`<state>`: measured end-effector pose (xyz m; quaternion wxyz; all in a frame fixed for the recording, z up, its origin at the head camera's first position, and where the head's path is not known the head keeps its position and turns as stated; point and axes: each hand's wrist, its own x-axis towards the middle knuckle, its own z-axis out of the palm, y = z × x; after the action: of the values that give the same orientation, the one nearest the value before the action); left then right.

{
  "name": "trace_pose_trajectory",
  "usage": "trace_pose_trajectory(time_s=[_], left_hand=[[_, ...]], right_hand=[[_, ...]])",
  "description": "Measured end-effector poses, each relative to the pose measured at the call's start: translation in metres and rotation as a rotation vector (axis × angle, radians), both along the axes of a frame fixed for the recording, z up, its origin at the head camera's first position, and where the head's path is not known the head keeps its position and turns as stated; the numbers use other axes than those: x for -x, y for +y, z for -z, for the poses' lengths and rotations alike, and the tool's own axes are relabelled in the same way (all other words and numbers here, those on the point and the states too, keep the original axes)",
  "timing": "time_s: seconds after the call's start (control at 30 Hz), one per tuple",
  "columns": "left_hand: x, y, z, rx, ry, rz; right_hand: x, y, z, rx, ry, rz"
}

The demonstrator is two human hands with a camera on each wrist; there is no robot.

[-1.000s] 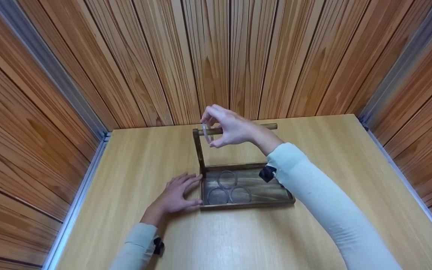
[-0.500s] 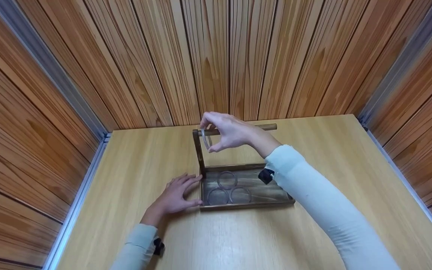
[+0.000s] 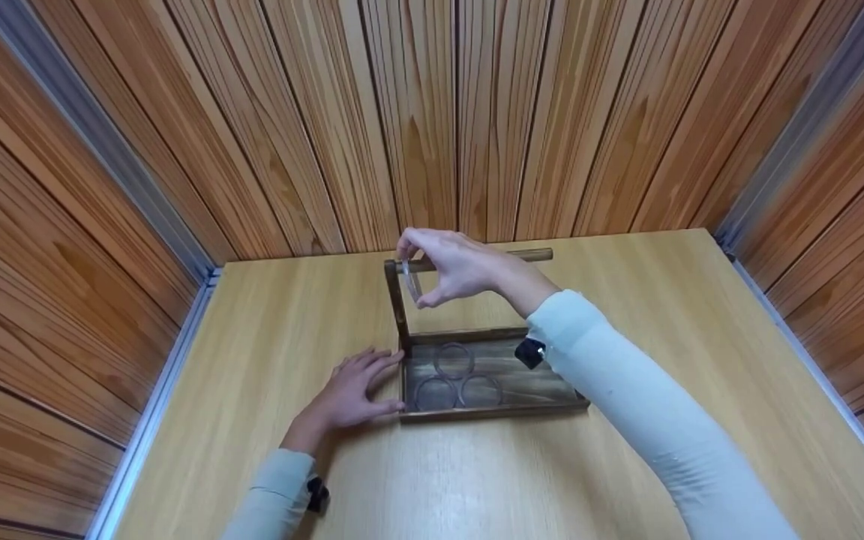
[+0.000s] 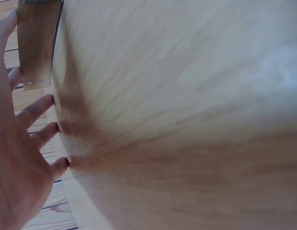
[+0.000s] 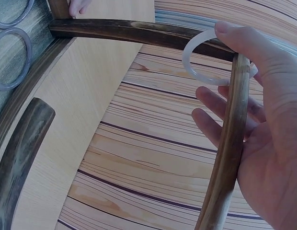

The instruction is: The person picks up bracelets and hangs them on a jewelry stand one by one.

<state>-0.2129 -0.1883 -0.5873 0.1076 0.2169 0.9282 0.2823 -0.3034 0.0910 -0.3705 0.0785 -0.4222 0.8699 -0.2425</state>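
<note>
In the head view a dark wooden jewelry stand, with a tray (image 3: 537, 410), an upright post (image 3: 397, 307) and a horizontal bar (image 3: 533, 254), stands on the table. My right hand (image 3: 458, 262) is up at the bar's left end, pinching a translucent pale bangle (image 3: 412, 286) between thumb and fingers. The right wrist view has this bangle (image 5: 188, 60) around the bar, close to the post. Three similar bangles, one of them at the back (image 3: 454, 361), lie flat in the tray's left part. Against the tray's left end rests my left hand (image 3: 353, 386), fingers spread, thumb and index touching it.
The light wood table (image 3: 477, 480) reaches forward to a wood-plank wall (image 3: 432, 120). Plank walls with metal rails (image 3: 154, 405) close in both sides. Small black devices (image 3: 530, 352) sit on the wrists.
My right hand has come down slightly, and the bangle in it has lowered along with it at the bar's left end. The left hand and the stand stay where they were.
</note>
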Motion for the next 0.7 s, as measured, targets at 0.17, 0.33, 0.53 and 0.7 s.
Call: trace_pose_trajectory(time_s=[0.17, 0.33, 0.53, 0.7], left_hand=[[-0.0001, -0.0012, 0.0005, 0.004, 0.007, 0.005], [-0.0008, -0.0010, 0.0002, -0.003, 0.012, 0.007], [-0.0005, -0.0013, 0.0002, -0.009, 0.013, 0.003], [-0.0010, -0.0015, -0.0007, -0.005, 0.006, 0.003]], right_hand=[[-0.0005, 0.0000, 0.0002, 0.000, 0.010, 0.004], [-0.0011, 0.0001, 0.0002, 0.011, 0.004, -0.001], [-0.0023, 0.0004, 0.0001, 0.021, -0.004, 0.002], [-0.0024, -0.0012, 0.0009, 0.024, 0.020, 0.011]])
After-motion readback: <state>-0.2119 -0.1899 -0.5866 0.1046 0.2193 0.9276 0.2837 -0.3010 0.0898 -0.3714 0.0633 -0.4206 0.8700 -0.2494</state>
